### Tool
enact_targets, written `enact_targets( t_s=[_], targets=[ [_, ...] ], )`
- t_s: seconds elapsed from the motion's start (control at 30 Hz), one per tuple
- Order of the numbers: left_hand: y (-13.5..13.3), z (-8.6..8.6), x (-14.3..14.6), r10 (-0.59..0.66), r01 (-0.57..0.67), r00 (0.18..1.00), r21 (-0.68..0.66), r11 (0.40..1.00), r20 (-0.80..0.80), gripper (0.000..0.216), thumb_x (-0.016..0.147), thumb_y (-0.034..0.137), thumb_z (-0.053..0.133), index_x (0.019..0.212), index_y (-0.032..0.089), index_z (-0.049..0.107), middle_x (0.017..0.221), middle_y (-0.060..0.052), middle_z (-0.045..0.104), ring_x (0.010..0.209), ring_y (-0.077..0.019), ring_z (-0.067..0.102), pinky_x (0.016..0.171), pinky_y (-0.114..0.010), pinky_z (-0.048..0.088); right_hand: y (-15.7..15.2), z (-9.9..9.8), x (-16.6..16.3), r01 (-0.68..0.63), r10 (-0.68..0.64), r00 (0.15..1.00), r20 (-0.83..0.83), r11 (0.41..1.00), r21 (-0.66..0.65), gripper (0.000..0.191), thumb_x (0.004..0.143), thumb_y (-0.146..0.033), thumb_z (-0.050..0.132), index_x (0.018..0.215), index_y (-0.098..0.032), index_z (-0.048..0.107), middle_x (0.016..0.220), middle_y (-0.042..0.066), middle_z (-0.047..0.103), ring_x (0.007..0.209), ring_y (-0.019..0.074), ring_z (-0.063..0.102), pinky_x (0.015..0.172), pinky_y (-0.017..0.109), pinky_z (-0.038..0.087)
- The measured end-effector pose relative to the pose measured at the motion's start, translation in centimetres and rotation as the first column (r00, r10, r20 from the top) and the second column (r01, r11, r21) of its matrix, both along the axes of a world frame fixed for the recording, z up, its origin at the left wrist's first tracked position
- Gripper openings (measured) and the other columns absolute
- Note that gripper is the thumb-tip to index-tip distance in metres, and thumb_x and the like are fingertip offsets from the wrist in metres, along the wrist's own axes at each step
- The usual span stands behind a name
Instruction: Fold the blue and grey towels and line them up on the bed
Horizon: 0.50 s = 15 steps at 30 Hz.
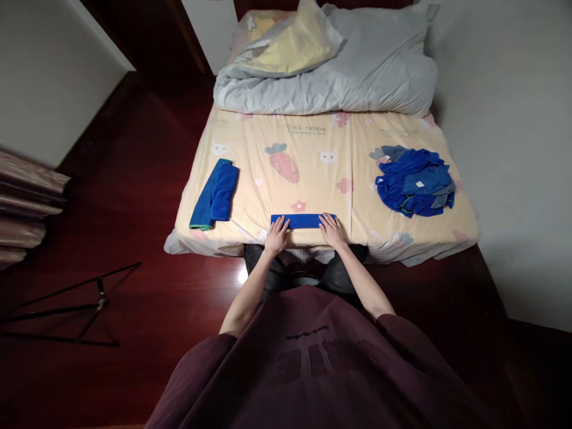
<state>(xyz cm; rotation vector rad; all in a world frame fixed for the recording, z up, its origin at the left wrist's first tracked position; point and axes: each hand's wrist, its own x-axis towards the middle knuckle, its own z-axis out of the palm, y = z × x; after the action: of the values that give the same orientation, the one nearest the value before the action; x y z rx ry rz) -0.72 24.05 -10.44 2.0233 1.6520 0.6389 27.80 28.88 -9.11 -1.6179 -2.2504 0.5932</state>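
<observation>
Strip (pixel 304 221), blue, on bed's (pixel 252 202) near edge; left hand (pixel 277 236) and right hand (pixel 331 231) laid over its ends (partly hidden), unclenched. Left: folded cloths (pixel 224 192). Right: pile (pixel 413 170), layers indistinct. Tripod (pixel 102 303): cut off at left.

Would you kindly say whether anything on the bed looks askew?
Nothing looks spilled or damaged. The pile of blue cloths on the right of the bed stands out: it is crumpled, while the blue strip under the left hand and right hand lies straight.

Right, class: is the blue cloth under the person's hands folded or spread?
Folded: the blue cloth forms a narrow, straight-edged strip, with fingers resting on both ends.
</observation>
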Motion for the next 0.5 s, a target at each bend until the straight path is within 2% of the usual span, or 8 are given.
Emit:
enact_targets(
  t_s=[0.1, 0.2, 0.27, 0.33, 0.37, 0.4, 0.43, 0.5],
  targets=[
    [-0.2, 0.3, -0.4, 0.057, -0.057, 0.998, -0.011, 0.998, 0.015, 0.073, 0.089, 0.021, 0.055, 0.161, 0.02, 0.042, 0.173, -0.012, 0.03, 0.163, -0.0314, 0.021, 0.133, -0.054, 0.015, 0.6, -0.1, 1.0, 0.045, -0.045, 0.999, 0.001, 0.999, -0.027, 0.051, 0.108, -0.03, 0.035, 0.156, -0.02, 0.053, 0.167, 0.008, 0.043, 0.16, 0.0223, 0.03, 0.133, 0.049, 0.02],
    [-1.4, 1.0, -0.1, 0.162, -0.161, 0.984, -0.011, 0.987, 0.072, 0.068, 0.087, 0.02, 0.059, 0.155, 0.019, 0.05, 0.17, -0.015, 0.035, 0.16, -0.0366, 0.027, 0.132, -0.057, 0.019, 1.3, -0.1, 1.3, 0.052, -0.052, 0.999, 0.006, 0.998, -0.045, 0.05, 0.107, -0.027, 0.037, 0.152, -0.018, 0.057, 0.164, 0.008, 0.047, 0.158, 0.0216, 0.033, 0.132, 0.045, 0.025],
    [-2.4, 1.1, 0.7, 0.218, -0.212, 0.959, -0.049, 0.976, 0.181, 0.058, 0.086, 0.02, 0.063, 0.145, 0.02, 0.06, 0.162, -0.019, 0.046, 0.153, -0.0396, 0.038, 0.129, -0.057, 0.026, 1.9, 0.1, 1.2, 0.052, -0.052, 0.999, 0.009, 0.997, -0.056, 0.048, 0.106, -0.023, 0.039, 0.148, -0.018, 0.061, 0.161, 0.009, 0.052, 0.155, 0.0212, 0.038, 0.131, 0.042, 0.027],
    [-3.0, 0.9, 2.1, 0.277, -0.226, 0.891, -0.177, 0.958, 0.36, 0.047, 0.084, 0.02, 0.07, 0.132, 0.021, 0.067, 0.145, -0.021, 0.06, 0.139, -0.0401, 0.055, 0.124, -0.057, 0.036, 2.7, 0.3, 1.0, 0.06, -0.059, 0.998, 0.01, 0.996, -0.069, 0.045, 0.103, -0.02, 0.044, 0.142, -0.018, 0.065, 0.156, 0.01, 0.057, 0.151, 0.0218, 0.045, 0.129, 0.041, 0.031],
    [-3.0, 0.7, 2.9, 0.333, -0.222, 0.817, -0.277, 0.935, 0.471, 0.042, 0.083, 0.02, 0.073, 0.125, 0.021, 0.07, 0.134, -0.02, 0.066, 0.13, -0.0385, 0.062, 0.12, -0.056, 0.041, 3.1, 0.4, 0.8, 0.063, -0.062, 0.998, 0.013, 0.995, -0.077, 0.043, 0.101, -0.019, 0.047, 0.139, -0.019, 0.067, 0.153, 0.01, 0.06, 0.148, 0.0224, 0.048, 0.128, 0.041, 0.032],
    [-2.7, 0.5, 3.8, 0.421, -0.21, 0.691, -0.394, 0.895, 0.587, 0.038, 0.08, 0.02, 0.077, 0.118, 0.021, 0.071, 0.124, -0.019, 0.07, 0.12, -0.036, 0.068, 0.115, -0.054, 0.046, 3.4, 0.7, 0.7, 0.064, -0.063, 0.998, 0.021, 0.994, -0.089, 0.041, 0.1, -0.017, 0.05, 0.137, -0.02, 0.068, 0.15, 0.01, 0.062, 0.145, 0.0231, 0.052, 0.126, 0.042, 0.034],
    [-2.3, 0.2, 4.6, 0.52, -0.183, 0.522, -0.507, 0.842, 0.676, 0.034, 0.079, 0.02, 0.081, 0.111, 0.02, 0.071, 0.116, -0.017, 0.072, 0.111, -0.0326, 0.072, 0.111, -0.051, 0.051, 3.8, 0.9, 0.6, 0.064, -0.061, 0.998, 0.035, 0.993, -0.104, 0.04, 0.098, -0.017, 0.053, 0.135, -0.021, 0.069, 0.147, 0.011, 0.065, 0.141, 0.0238, 0.055, 0.125, 0.042, 0.036],
    [-1.0, -0.1, 5.8, 0.663, -0.099, 0.174, -0.657, 0.748, 0.729, 0.029, 0.077, 0.024, 0.085, 0.1, 0.019, 0.068, 0.104, -0.013, 0.074, 0.098, -0.0255, 0.074, 0.104, -0.043, 0.055, 4.2, 1.5, 0.5, 0.056, -0.046, 0.996, 0.074, 0.988, -0.142, 0.037, 0.097, -0.016, 0.058, 0.131, -0.022, 0.068, 0.141, 0.011, 0.068, 0.135, 0.025, 0.059, 0.121, 0.042, 0.04]
  ],
)
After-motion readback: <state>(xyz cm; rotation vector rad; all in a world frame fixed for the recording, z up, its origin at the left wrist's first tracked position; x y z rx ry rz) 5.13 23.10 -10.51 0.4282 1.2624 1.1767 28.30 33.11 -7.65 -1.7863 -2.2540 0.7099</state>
